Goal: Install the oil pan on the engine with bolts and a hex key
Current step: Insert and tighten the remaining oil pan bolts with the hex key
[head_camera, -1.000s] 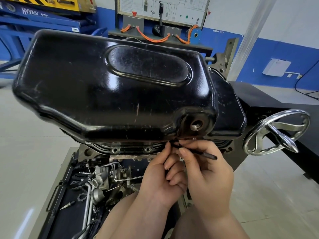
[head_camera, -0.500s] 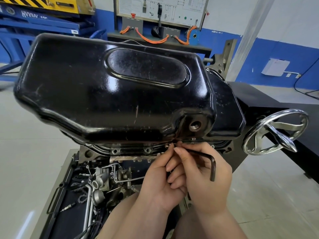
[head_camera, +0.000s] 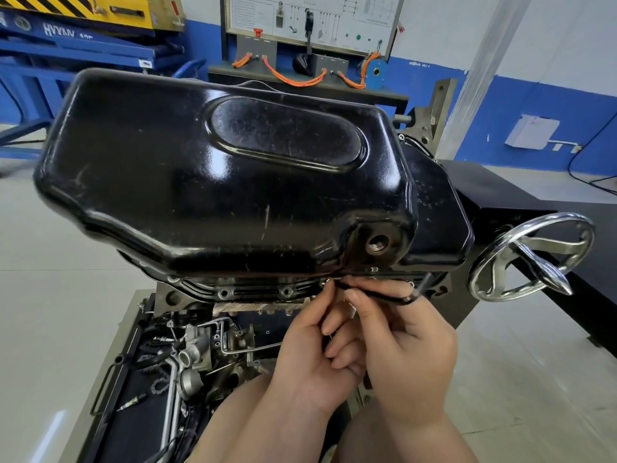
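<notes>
One glossy oil pan (head_camera: 200,182) amid pale tiled floor (head_camera: 50,312), blue-banded white wall (head_camera: 551,61)

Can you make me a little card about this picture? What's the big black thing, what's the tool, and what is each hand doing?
big black thing: oil pan, shiny, top side facing up
tool: hex key, black, tip at the pan's lower rim
right hand: pinches the hex key
left hand: forefinger touches the key's tip
shiny thing on the right: handwheel
</notes>
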The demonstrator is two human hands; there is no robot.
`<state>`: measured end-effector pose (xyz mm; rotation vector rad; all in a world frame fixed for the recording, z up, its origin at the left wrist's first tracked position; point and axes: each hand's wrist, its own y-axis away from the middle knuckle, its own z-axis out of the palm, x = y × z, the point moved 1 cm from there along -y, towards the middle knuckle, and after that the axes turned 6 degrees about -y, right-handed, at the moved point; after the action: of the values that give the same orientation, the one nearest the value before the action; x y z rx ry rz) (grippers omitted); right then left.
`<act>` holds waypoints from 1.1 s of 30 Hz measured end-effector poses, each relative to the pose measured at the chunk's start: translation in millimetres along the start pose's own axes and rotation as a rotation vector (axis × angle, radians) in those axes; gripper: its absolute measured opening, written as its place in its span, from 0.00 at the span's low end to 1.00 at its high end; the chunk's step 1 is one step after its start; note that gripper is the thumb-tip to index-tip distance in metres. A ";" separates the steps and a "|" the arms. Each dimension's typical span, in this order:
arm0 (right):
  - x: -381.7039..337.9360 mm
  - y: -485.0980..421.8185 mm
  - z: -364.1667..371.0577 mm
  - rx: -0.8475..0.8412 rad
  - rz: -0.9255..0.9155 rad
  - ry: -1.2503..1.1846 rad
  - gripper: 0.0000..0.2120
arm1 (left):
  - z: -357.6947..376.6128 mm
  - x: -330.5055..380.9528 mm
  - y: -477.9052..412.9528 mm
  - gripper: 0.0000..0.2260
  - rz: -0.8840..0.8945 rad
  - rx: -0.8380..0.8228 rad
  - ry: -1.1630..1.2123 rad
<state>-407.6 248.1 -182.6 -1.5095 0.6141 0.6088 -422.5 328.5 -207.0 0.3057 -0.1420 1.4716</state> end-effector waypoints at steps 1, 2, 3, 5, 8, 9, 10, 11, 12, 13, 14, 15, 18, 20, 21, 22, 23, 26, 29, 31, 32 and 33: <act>-0.3 -1.1 -0.1 0.015 0.017 -0.015 0.03 | 0.1 -0.1 0.9 0.11 0.004 -0.001 -0.011; -0.6 -1.7 -0.3 0.017 0.019 -0.028 0.03 | 0.6 -0.3 1.3 0.11 0.010 0.005 -0.018; -1.1 -1.9 -0.3 0.007 0.018 -0.037 0.03 | 0.9 -0.7 1.2 0.13 0.016 0.015 -0.019; -1.6 -0.8 0.0 -0.041 0.023 -0.036 0.04 | 1.2 -1.5 0.9 0.14 0.013 0.029 0.007; -3.1 2.2 -1.5 -0.121 -0.035 0.013 0.09 | 1.9 -2.7 1.0 0.15 0.007 0.047 0.021; -4.0 3.0 -2.2 -0.131 -0.067 0.028 0.10 | 2.3 -2.7 1.4 0.15 0.011 0.057 0.006; -4.4 3.3 -2.7 -0.132 -0.085 0.033 0.11 | 2.7 -2.6 1.6 0.15 0.016 0.063 -0.008; -4.1 3.3 -3.0 -0.120 -0.086 0.036 0.12 | 2.9 -2.8 1.9 0.14 0.020 0.064 -0.018; -3.6 3.3 -2.7 -0.096 -0.067 0.041 0.13 | 2.8 -3.0 2.4 0.14 0.019 0.060 -0.019; -3.8 2.7 -1.8 -0.068 -0.031 0.036 0.12 | 2.5 -3.3 2.7 0.13 0.016 0.054 -0.013; -3.6 2.2 -1.0 -0.050 0.014 0.013 0.08 | 1.9 -3.5 3.1 0.13 0.010 0.045 -0.005; -4.1 1.3 -0.4 -0.034 0.048 -0.006 0.05 | 1.2 -3.7 3.4 0.14 0.003 0.035 0.002; -5.8 -2.3 -0.9 -0.030 0.000 0.014 0.03 | 0.6 -3.3 3.8 0.16 -0.003 0.014 0.004; -5.8 -2.6 -1.4 -0.062 -0.003 -0.002 0.03 | 1.0 -3.3 3.1 0.15 0.006 0.018 0.004; -5.2 -1.5 -2.2 -0.086 -0.010 -0.004 0.06 | 1.5 -3.5 2.9 0.14 0.005 0.024 0.013; -4.5 0.3 -2.7 -0.113 -0.026 0.010 0.10 | 1.8 -4.0 2.7 0.14 0.003 0.031 0.025; -4.2 2.1 -3.2 -0.135 -0.050 0.032 0.16 | 2.3 -4.3 2.3 0.13 0.005 0.034 0.034; -1.4 5.3 -4.8 -0.131 -0.070 0.033 0.19 | 2.1 -5.6 1.2 0.13 0.011 0.023 0.029; -2.2 2.8 -3.2 -0.064 0.023 -0.057 0.06 | 1.3 -6.3 1.6 0.13 0.000 0.011 0.011; -3.7 -0.5 -2.0 -0.024 0.004 -0.021 0.04 | 2.0 -5.7 2.4 0.10 -0.001 0.005 0.019; -3.7 -1.9 -1.2 -0.020 0.011 -0.006 0.04 | 2.4 -5.5 2.5 0.10 0.003 0.007 0.012; -4.1 -3.0 -0.2 -0.027 0.037 -0.014 0.04 | 2.7 -5.0 2.4 0.10 0.008 0.010 0.004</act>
<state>-408.4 248.1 -177.6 -1.5208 0.6262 0.6572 -425.1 323.1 -205.5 0.3099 -0.1329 1.4811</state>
